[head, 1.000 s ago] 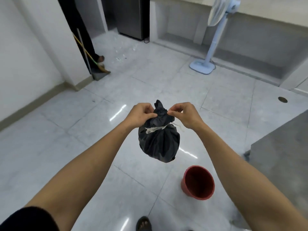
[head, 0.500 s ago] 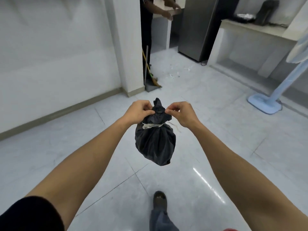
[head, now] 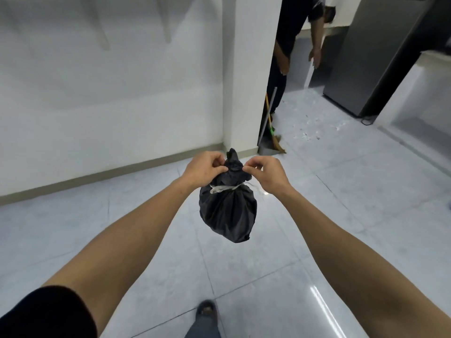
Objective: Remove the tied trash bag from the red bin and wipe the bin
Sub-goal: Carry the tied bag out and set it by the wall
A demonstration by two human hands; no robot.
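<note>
Fingers (head: 220, 169) pinch trash bag (head: 228, 211) above glossy tiled floor (head: 341, 191)

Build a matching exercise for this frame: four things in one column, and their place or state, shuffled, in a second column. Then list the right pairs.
Things
1. trash bag
2. broom
3. fridge
4. left hand

Places or states
A. leaning against the white pillar
B. standing at the far right, grey
C. hanging in the air, tied with a pale strip
D. pinching the bag's neck, opposite the right hand

Pairs: 1-C, 2-A, 3-B, 4-D
</note>
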